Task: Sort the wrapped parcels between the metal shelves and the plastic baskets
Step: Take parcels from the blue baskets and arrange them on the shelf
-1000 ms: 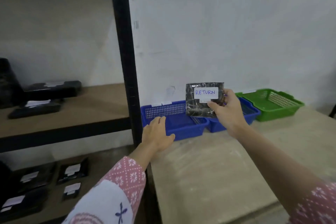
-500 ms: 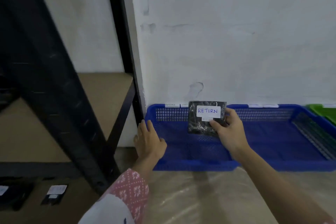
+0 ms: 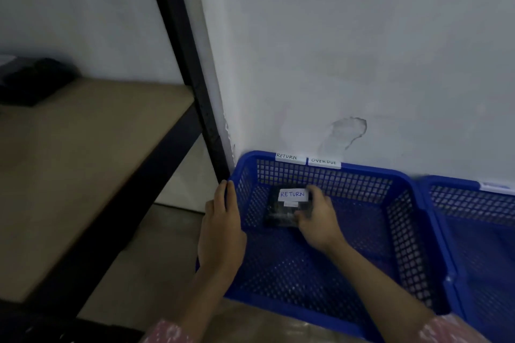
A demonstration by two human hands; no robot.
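Here the pale wall (image 3: 348, 50) filled most of the view, scuffed and marked, with a peeled patch low down above the baskets. To its left stood the metal shelf unit (image 3: 178, 44), its black upright running down to the corner where the wall met the floor, and its tan shelf board (image 3: 78, 153) stretching off toward the left edge. A dark wrapped parcel on the shelf (image 3: 33, 79) lay at the board's far left end, blurred and hard to read. Against the foot of the wall sat the blue basket (image 3: 412, 231), a mesh-sided plastic tray, and just beside it on the right was a second blue basket (image 3: 473, 245), cut off by the frame. Two white labels were stuck on the first basket's back rim, the RETURN label (image 3: 289, 157) and the OVERDUE label (image 3: 323, 161), side by side.

The left hand (image 3: 221, 231) rested on the basket's left rim, fingers laid together along the edge and thumb on the outer side. The right hand (image 3: 317, 220) reached down inside the basket, its fingers curled around the right edge of the black parcel (image 3: 280, 211), thumb on the near side. The parcel was low in the basket's back left part, tilted with its top toward the back wall; whether it touched the mesh floor could not be told. Its white tag read RETURN.
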